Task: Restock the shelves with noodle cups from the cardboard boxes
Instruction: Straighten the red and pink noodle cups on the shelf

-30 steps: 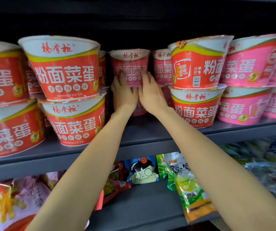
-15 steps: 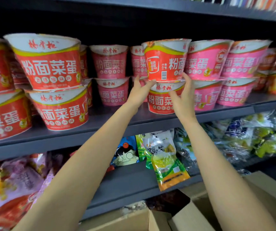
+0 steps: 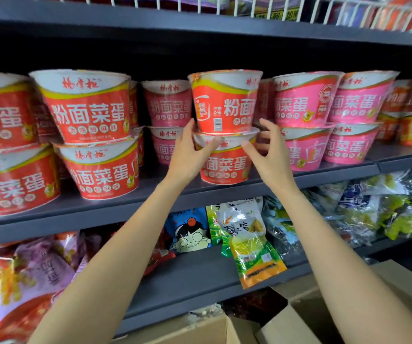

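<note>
Stacking Check: Red Noodle Cups, Middle Shelf

Two red paper noodle cups with white rims stand stacked at the front of the dark grey metal shelf (image 3: 224, 194). The upper red cup (image 3: 224, 103) sits on the lower red cup (image 3: 227, 162). The left hand (image 3: 187, 155) curls around the lower cup's left rim. The right hand (image 3: 272, 155) is half-open, fingertips near the right rim; contact unclear. Pink noodle cups (image 3: 304, 103) stand just beside. Brown cardboard boxes (image 3: 299, 324) lie below.

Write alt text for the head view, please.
Two bare hands, left hand and right hand, reach to a stack of two red cups on a grey shelf, among red and pink cups. Snack bags lie below, boxes underneath.
</note>
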Demonstrator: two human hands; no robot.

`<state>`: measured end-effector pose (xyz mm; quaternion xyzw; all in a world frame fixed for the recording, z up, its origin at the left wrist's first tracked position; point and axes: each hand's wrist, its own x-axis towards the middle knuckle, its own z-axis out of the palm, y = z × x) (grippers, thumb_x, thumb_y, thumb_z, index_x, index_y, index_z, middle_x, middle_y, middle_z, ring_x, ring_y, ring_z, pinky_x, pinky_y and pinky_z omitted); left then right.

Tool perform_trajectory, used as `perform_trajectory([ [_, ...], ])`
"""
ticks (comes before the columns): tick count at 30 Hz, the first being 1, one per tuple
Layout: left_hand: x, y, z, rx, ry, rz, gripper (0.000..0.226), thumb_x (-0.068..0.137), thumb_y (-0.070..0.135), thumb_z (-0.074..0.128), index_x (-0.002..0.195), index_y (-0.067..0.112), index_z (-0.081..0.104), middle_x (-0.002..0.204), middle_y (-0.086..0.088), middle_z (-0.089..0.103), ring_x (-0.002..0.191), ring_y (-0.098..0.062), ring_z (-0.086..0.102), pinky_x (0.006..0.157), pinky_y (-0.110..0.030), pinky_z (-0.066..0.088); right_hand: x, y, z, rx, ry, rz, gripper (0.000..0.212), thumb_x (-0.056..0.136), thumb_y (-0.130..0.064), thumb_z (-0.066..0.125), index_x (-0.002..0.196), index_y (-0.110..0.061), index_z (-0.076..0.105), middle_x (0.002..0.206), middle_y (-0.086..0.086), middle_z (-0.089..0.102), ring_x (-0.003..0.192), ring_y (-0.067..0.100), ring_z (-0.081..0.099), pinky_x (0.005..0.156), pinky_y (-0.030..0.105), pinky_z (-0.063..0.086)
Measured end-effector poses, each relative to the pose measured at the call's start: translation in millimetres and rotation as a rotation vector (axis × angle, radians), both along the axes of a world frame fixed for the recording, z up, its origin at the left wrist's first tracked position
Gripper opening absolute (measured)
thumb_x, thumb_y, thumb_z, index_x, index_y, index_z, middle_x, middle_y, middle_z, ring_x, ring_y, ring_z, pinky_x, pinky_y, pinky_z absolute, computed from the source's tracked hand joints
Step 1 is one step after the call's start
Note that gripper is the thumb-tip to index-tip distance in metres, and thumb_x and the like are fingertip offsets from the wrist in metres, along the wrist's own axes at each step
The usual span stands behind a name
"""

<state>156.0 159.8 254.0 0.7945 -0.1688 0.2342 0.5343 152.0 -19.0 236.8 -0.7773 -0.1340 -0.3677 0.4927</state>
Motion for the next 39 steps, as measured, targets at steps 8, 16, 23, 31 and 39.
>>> perform_trajectory([
  [8,-8.1,4.2,26.6,-0.081,-0.12,0.047,0.099,0.065,0.074,0.061,0.146,0.027,0.027,0.144,0.004,0.041,0.129,-0.01,0.044,0.106,-0.04,0.041,2.6,18.8,32.9,0.098,0.16,0.373,0.083,0.091,-0.02,0.062,0.152,-0.025,0.006,0.141,-0.012,0.034,0.11,-0.01,0.04,0.086,0.011,0.042],
  [16,4.7,7.3,38.7,-0.074,-0.096,0.116,0.115,0.063,0.065,0.074,0.15,0.023,0.011,0.142,0.003,0.046,0.122,-0.014,0.052,0.102,-0.042,0.045,1.3,24.2,31.2,0.049,0.018,0.246,0.077,0.086,-0.024,0.069,0.148,-0.025,0.022,0.144,0.003,0.037,0.122,0.005,0.041,0.088,0.015,0.038],
  [23,1.9,15.0,38.4,-0.021,-0.113,0.126,0.098,0.074,0.059,0.069,0.149,0.027,0.016,0.14,0.004,0.048,0.117,-0.009,0.053,0.091,-0.025,0.043,-1.6,27.4,37.7,0.026,0.028,0.258,0.082,0.085,-0.019,0.07,0.149,-0.022,0.019,0.142,0.003,0.042,0.122,0.01,0.048,0.099,0.034,0.046],
  [31,-16.1,28.8,29.3,-0.056,0.034,-0.01,0.07,0.091,0.05,0.052,0.15,0.026,0.022,0.146,0.005,0.042,0.126,-0.009,0.044,0.098,-0.027,0.038,-14.4,26.3,22.0,-0.114,-0.003,0.023,0.068,0.088,-0.038,0.064,0.144,-0.024,0.027,0.143,0.005,0.038,0.115,0.005,0.04,0.094,0.028,0.041],
  [39,-37.4,50.6,-12.0,0.157,-0.202,0.239,0.044,0.092,0.024,0.058,0.135,0.022,0.05,0.13,0.003,0.055,0.111,-0.008,0.056,0.09,-0.024,0.048,5.5,40.5,25.7,-0.001,0.154,0.352,0.074,0.086,-0.036,0.066,0.146,-0.018,0.026,0.136,-0.012,0.047,0.119,0.004,0.048,0.098,0.025,0.046],
])
